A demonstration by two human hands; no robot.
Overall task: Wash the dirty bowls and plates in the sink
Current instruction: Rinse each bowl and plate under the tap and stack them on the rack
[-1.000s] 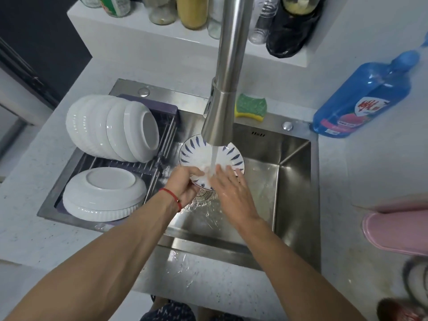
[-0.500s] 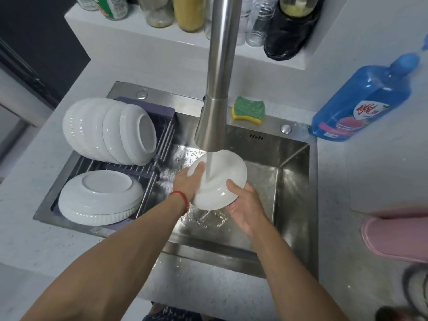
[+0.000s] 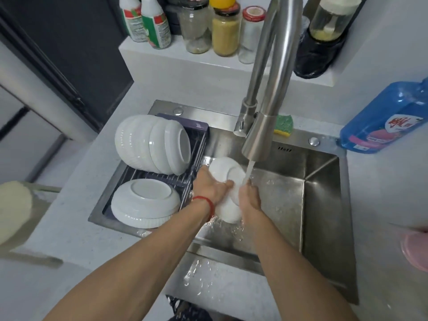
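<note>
Small white plate [image 3: 228, 179], underside up, tilted over the steel sink [image 3: 324, 205] just left of the water stream [image 3: 248, 171] from the faucet [image 3: 266, 126]. Left hand [image 3: 212, 187] (red string at the wrist) grips its left edge, fingers curled over the foot ring; right hand [image 3: 250, 196] clasps its right edge under the stream. Drying rack [image 3: 196, 144] at left: nested white bowls [image 3: 152, 143] on their sides, overturned white plates [image 3: 144, 202] in front. Green sponge [image 3: 284, 125] on the back rim.

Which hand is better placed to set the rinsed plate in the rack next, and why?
Probably the left hand: it grips the plate on the side nearest the rack, which sits at the sink's left. The right hand is on the far side, under the water.
</note>
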